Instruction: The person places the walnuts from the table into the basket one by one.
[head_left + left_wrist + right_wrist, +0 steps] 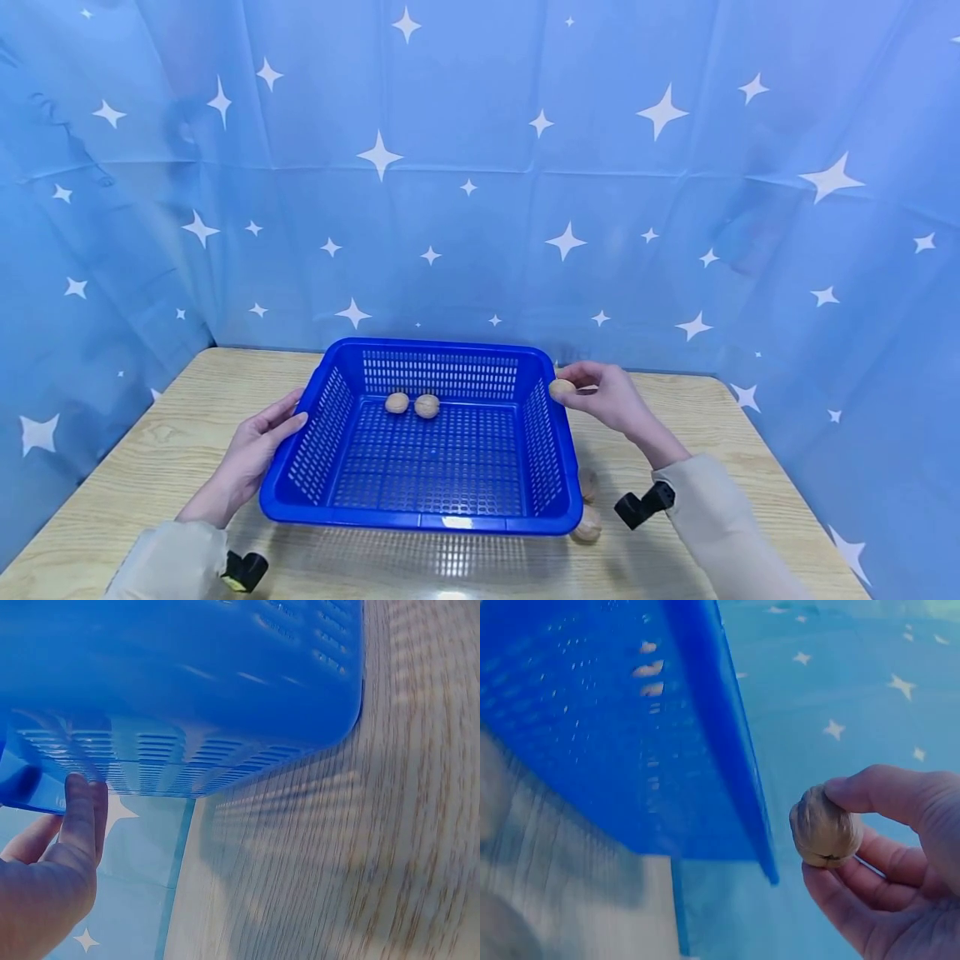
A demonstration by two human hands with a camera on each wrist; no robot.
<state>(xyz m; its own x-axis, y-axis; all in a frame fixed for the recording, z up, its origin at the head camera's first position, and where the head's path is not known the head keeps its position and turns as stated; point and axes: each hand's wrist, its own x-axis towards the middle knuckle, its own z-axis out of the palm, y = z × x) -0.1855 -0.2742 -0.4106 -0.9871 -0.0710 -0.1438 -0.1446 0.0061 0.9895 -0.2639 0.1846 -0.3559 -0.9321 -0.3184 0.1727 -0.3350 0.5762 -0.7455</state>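
A blue plastic basket [431, 518] with slotted walls stands in the middle of the head view. My left hand [251, 446] grips its left rim, thumb on top and fingers against the outside; the left wrist view shows these fingers [79, 817] by the slotted wall. Two walnuts lie inside near the back wall, a left walnut [397, 403] and a right walnut [427, 407]. Between thumb and fingers, my right hand [603, 396] pinches another walnut [825, 829], just outside the basket's right rim.
Beside the basket's front right corner, a walnut [587, 527] and a partly hidden walnut [588, 485] lie on the wooden table [697, 467]. A blue star-patterned curtain [480, 217] hangs behind the table and along its sides.
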